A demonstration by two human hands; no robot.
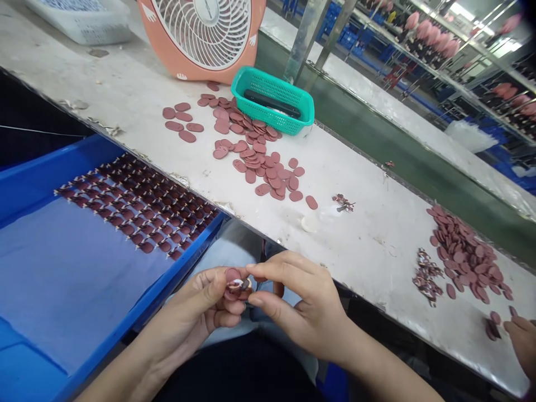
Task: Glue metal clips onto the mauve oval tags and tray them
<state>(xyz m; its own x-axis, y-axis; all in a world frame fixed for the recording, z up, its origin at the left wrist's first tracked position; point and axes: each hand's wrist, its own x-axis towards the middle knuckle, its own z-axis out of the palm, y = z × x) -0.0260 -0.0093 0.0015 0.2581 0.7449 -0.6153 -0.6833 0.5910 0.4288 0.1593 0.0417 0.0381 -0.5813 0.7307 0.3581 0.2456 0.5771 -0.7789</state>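
Over my lap, my left hand pinches a small assembly of reddish-brown oval discs with a pale and dark fitting between them. My right hand is closed in from the right, its thumb and index fingertip at the fitting's end. Their exact contact is partly hidden. Ahead of my hands, a heap of loose reddish-brown oval discs lies on the worktable. A few small dark brown and whitish fittings lie to the right of that heap.
At left, a blue tray holds rows of assembled oval pieces on a pale sheet. An orange fan, a green basket and a white tub stand behind. Another disc pile and a co-worker's hand are at right.
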